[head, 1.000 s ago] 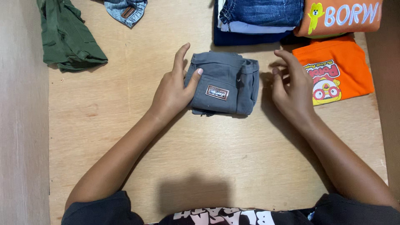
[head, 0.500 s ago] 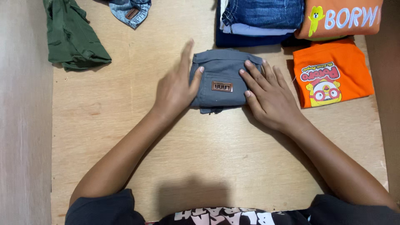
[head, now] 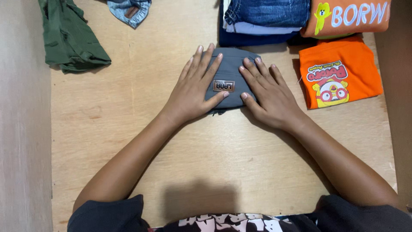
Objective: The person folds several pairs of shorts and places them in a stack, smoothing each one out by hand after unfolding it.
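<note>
A folded grey garment (head: 229,71) with a small brown patch lies on the wooden table (head: 214,150), near the middle. My left hand (head: 195,88) lies flat on its left half, fingers spread and pointing away from me. My right hand (head: 268,92) presses flat on its right half in the same way. Both palms cover most of the garment; only the strip between them and its far edge show. Neither hand grips anything.
A folded orange shirt with a cartoon print (head: 341,71) lies just right of my right hand. A stack of folded jeans (head: 266,19) and another orange shirt (head: 347,17) sit at the back. A green garment (head: 71,36) and a denim piece (head: 128,9) lie back left.
My right hand came from beside the grey garment onto its right half. My left hand slid from the left edge up onto the top. Both now press it flat.
</note>
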